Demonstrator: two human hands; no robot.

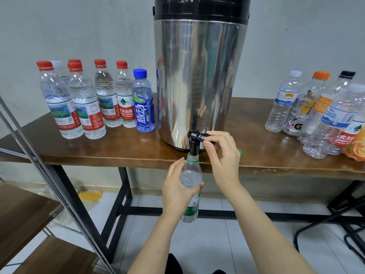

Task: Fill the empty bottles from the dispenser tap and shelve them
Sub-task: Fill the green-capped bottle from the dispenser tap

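A tall steel dispenser [199,80] stands on the brown table [122,149], its black tap [194,142] jutting past the front edge. My left hand [177,188] grips a clear green-labelled bottle [191,175] below the table edge, the open neck right under the spout. My right hand [221,153] pinches the tap's lever between thumb and fingers; a green cap [239,152] peeks out behind this hand. Water shows inside the bottle's upper part.
Several capped full bottles [83,99] stand left of the dispenser, one with a blue cap [143,101]. Several empty mixed bottles [320,113] crowd the table's right end. A metal-framed shelf with wooden boards [25,218] stands at the lower left.
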